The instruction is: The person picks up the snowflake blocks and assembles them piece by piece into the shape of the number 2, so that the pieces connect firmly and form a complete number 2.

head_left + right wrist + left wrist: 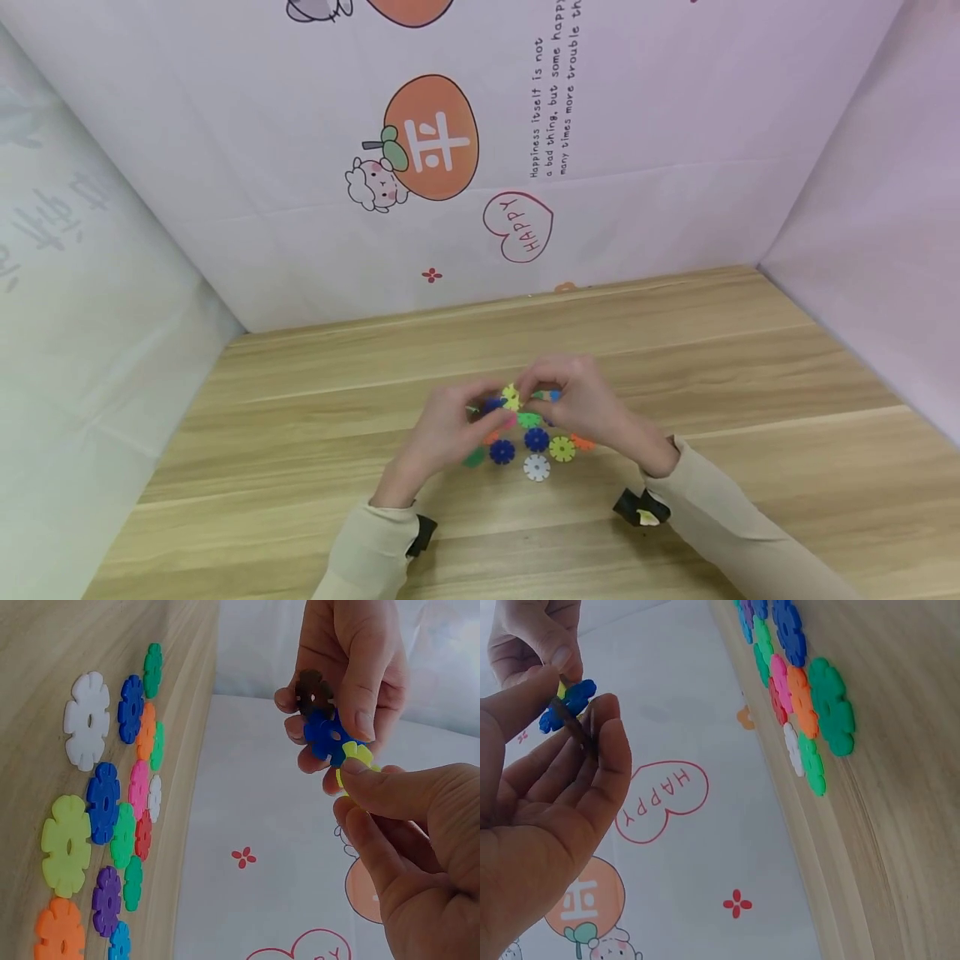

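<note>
The white printed backdrop sheet (637,150) behind the wooden table carries a red heart outline (519,227) reading "HAPPY", an orange persimmon drawing (438,137) bearing the white character "平", and vertical black lines (551,100) reading "Happiness itself is not a bad thing, but some… many times more trouble…"

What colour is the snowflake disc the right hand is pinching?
Yellow-green plastic snowflake disc, pinched by the right hand; clearest in the right wrist view.
</note>
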